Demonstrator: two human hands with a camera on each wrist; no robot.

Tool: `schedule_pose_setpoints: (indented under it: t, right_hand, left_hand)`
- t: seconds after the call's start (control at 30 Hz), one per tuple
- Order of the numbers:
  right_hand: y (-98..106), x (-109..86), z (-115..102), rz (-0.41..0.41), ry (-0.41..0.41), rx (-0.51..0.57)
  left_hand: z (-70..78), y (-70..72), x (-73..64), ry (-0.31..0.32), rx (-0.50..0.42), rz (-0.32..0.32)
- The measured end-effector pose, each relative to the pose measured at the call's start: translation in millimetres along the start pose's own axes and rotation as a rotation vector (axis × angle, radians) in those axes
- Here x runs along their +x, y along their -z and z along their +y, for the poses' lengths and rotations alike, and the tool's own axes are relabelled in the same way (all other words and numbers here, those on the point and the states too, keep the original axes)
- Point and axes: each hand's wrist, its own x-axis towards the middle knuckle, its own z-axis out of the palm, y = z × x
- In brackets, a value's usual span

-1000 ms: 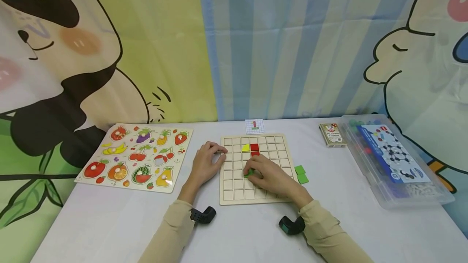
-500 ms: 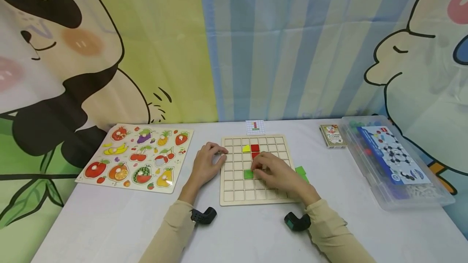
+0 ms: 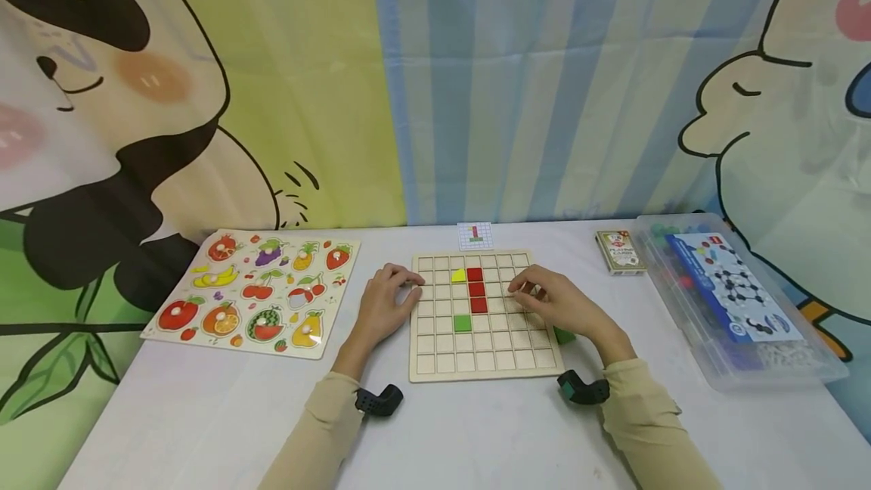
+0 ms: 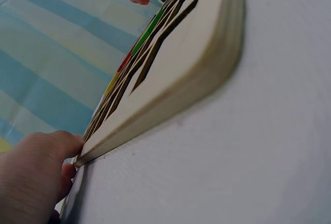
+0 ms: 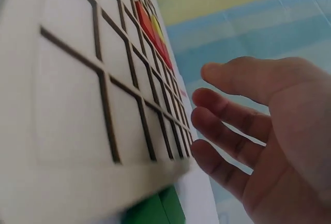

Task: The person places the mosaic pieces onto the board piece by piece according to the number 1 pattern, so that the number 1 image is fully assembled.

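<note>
A wooden grid board (image 3: 435,365) lies flat on the white table. Several red tiles (image 3: 478,289) form a column in its cells, with a yellow tile (image 3: 459,275) left of the top one and a green tile (image 3: 463,323) lower left. My left hand (image 3: 385,301) touches the board's left edge with thumb and index fingertip. Over the right part of the board hovers my right hand (image 3: 558,301), fingers loosely bent and holding nothing in the right wrist view. Loose green tiles (image 5: 155,211) lie beside the board's right edge, partly hidden by that hand in the head view.
A small pattern card (image 3: 475,236) lies behind the board. To the left is a fruit puzzle board (image 3: 231,286). A playing card box (image 3: 620,252) and a clear plastic case (image 3: 738,301) stand at the right. A printed curtain (image 3: 476,97) hangs behind the table.
My right hand has let go of the green tile, leaving it in a cell, and moved right toward the board's right side, uncovering the red column. My left hand has stayed put.
</note>
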Motion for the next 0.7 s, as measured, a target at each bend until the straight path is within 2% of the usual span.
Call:
schedule_pose_setpoints:
  t: [0.2, 0.4, 0.7]
  right_hand:
    - [19, -9.6, 22, -0.065, -0.087, 0.036]
    - [35, -21.0, 39, -0.179, -0.184, 0.016]
    - [46, -30.9, 47, -0.259, -0.234, 0.082]
  left_hand:
    - [-1.6, -0.4, 1.1, 0.01, 0.001, -0.012]
    - [-2.2, -0.5, 0.6, 0.004, -0.005, -0.011]
    - [-1.4, -0.2, 0.7, 0.003, -0.011, -0.007]
